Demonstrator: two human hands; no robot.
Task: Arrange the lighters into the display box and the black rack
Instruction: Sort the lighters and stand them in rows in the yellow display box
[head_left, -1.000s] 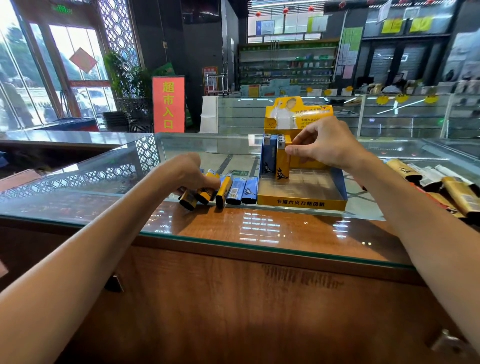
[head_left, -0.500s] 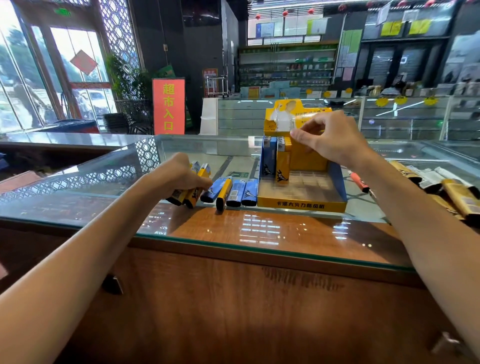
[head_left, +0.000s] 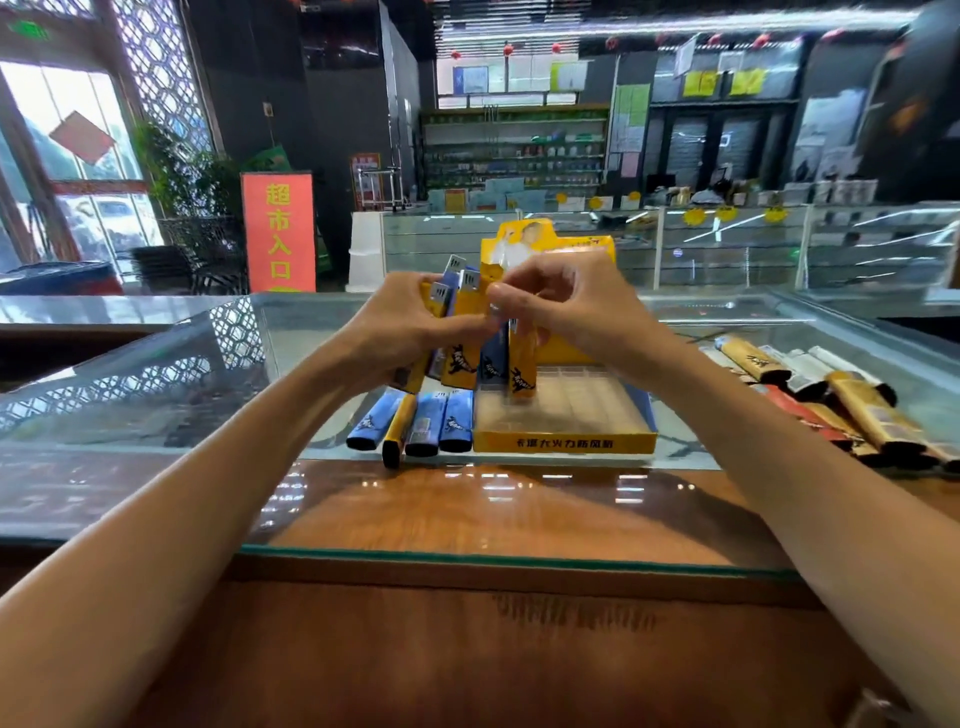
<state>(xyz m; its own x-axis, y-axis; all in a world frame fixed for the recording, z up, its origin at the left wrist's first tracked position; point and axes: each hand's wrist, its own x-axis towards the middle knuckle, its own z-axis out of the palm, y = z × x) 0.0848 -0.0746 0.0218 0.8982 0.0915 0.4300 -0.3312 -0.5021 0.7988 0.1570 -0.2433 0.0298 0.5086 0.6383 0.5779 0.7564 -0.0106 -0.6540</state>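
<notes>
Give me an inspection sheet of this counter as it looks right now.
Surface: glass counter top over wood.
Job's things: yellow display box with two lighters standing at its back left; four loose lighters lying left of it; pile of long lighters, gold, white and red, at the right; black rack not seen.
Clutter: nothing seen.
Grippers: left hand grips a bunch of lighters; right hand curled at the bunch's top, grip unclear.
Cables: nothing seen.
Surroundings: shop interior; red sign, glass showcases, stocked shelves.
</notes>
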